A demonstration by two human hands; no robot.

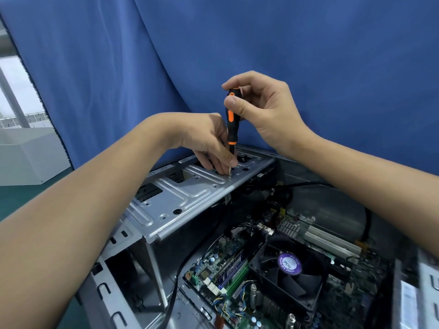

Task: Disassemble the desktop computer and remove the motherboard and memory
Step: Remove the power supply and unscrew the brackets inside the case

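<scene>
Screwdriver (231, 132) stands upright in our hands: our right hand (263, 110) curls its fingers (235, 104) round the orange-black handle (231, 119), our left hand (206, 141) pinches the shaft (230, 160) just above the grey drive cage (185, 198). Motherboard (213, 260) and memory sticks (235, 274) lie below in the open case (123, 293), beside the cooler fan (288, 271).

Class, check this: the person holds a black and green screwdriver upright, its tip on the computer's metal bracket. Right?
No: the head view shows the screwdriver black and orange, not green. It stands upright, tip on the metal bracket.
</scene>
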